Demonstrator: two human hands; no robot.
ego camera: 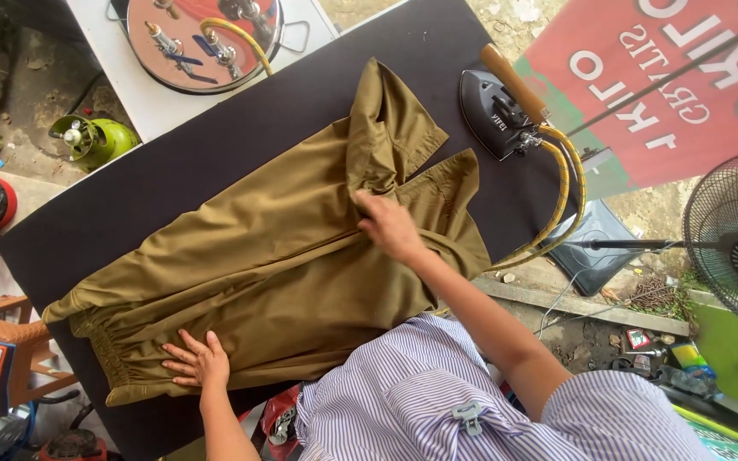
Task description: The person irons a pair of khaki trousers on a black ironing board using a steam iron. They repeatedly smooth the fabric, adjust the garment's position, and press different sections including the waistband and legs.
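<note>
two hands on olive trousers (266,256), red banner (668,77) beyond iron (497,107)

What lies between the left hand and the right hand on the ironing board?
In the head view, only the olive garment lies between the left hand and the right hand; both press on it.

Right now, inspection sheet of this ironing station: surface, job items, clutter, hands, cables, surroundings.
Surface: dark ironing board, mostly covered.
Job's things: olive-brown trousers spread flat, legs bunched at the far end.
Clutter: iron parked on the board's far edge.
Grippers: left hand flat on the elastic waistband; right hand pinching the folded leg fabric.
Cables: yellow hoses loop from the iron.
Surroundings: steam boiler, green gas cylinder, standing fan, red banner.
</note>
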